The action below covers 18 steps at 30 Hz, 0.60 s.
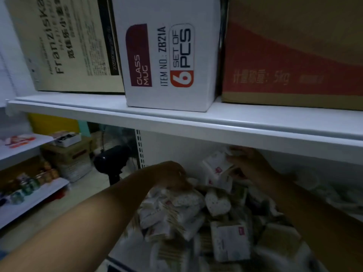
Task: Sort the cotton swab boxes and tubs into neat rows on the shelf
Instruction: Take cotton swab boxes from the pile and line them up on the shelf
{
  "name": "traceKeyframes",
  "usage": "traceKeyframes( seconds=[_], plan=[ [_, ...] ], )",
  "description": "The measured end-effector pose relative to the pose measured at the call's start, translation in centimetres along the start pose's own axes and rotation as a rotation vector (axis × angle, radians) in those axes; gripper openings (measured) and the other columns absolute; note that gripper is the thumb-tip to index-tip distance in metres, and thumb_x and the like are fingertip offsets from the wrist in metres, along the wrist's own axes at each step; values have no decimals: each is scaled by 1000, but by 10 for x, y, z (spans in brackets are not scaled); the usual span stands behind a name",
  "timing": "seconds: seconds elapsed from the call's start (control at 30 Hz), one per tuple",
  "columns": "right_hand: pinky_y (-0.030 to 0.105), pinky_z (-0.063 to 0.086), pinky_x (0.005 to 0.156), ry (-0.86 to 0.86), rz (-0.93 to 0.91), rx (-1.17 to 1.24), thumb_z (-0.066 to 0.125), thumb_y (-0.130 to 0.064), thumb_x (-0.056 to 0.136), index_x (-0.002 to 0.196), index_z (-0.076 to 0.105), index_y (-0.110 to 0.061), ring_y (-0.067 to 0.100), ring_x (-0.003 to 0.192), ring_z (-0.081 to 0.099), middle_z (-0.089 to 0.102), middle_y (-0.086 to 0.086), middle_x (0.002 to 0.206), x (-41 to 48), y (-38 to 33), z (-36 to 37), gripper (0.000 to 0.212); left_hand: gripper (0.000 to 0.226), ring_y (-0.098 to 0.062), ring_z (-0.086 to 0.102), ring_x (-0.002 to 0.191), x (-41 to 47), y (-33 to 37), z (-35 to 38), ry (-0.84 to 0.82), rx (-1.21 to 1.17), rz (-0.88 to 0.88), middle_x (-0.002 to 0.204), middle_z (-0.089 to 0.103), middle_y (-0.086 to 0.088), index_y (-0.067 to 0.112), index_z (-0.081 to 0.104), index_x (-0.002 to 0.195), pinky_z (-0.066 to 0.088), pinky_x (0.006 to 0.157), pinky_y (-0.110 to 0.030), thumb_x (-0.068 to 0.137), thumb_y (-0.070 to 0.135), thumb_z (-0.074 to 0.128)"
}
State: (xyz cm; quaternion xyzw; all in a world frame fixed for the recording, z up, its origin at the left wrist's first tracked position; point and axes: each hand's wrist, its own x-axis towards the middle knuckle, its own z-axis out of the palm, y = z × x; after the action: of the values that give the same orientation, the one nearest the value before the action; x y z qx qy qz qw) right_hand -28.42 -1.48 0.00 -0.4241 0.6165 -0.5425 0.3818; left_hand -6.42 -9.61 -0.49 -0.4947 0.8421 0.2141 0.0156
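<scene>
The right hand [249, 163] pinches a white cotton swab box [217, 166], raised close under the front lip of the upper shelf [176, 122], with little room above it. The left hand [169, 175] lies fingers-down on the loose pile of cotton swab packs [176, 216]; whether it grips one cannot be told. A slotted upright [138, 148] stands just left of it. The glass mug carton [169, 55] overhangs the lip.

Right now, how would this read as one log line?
left hand: on cotton swab packs | right hand: grips cotton swab box | rows: none yet
</scene>
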Motion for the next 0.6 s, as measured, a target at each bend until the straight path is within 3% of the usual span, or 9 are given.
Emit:
traceKeyframes(
  seconds=[0.07,0.17,0.3,0.37,0.47,0.6],
  plan=[
    [27,56,57,14,43,159,63,-10,88,101,61,-13,23,68,64,67,9,85,-8,-3,2,13,40,-21,62,95,7,1,0,53,123,118,102,68,-5,11,71,100,45,74,-22,86,46,59],
    [30,59,61,61,86,269,58,-5,88,97,64,-9,24,71,67,68,13,93,-23,-2,9,12,22,-18,60,101,17,-9,-2,149,32,212,105,69,-5,13,76,96,43,86,-21,82,28,67],
    [29,58,55,183,143,428,60,-8,86,93,63,-7,23,65,69,70,14,86,-40,-1,17,7,5,-13,64,81,26,-27,-9,282,-73,304,87,71,0,17,77,77,44,72,-17,76,17,72],
    [28,58,54,238,150,507,60,-9,86,93,63,-8,20,61,70,73,11,78,-52,2,20,8,7,-8,63,76,26,-32,-9,295,-57,400,81,70,8,21,76,72,48,75,-18,76,16,72],
    [29,58,59,278,134,622,55,-8,87,93,62,-9,17,62,70,73,7,73,-74,9,21,9,10,-11,65,86,21,-39,-16,402,-176,544,87,72,3,18,76,72,44,81,-17,77,11,73],
    [28,58,61,299,126,646,55,-10,87,97,64,-8,21,75,67,74,8,81,-106,15,20,14,19,6,62,79,-3,-36,-27,593,-400,768,86,70,6,18,73,67,40,73,-1,75,1,74]
  ],
)
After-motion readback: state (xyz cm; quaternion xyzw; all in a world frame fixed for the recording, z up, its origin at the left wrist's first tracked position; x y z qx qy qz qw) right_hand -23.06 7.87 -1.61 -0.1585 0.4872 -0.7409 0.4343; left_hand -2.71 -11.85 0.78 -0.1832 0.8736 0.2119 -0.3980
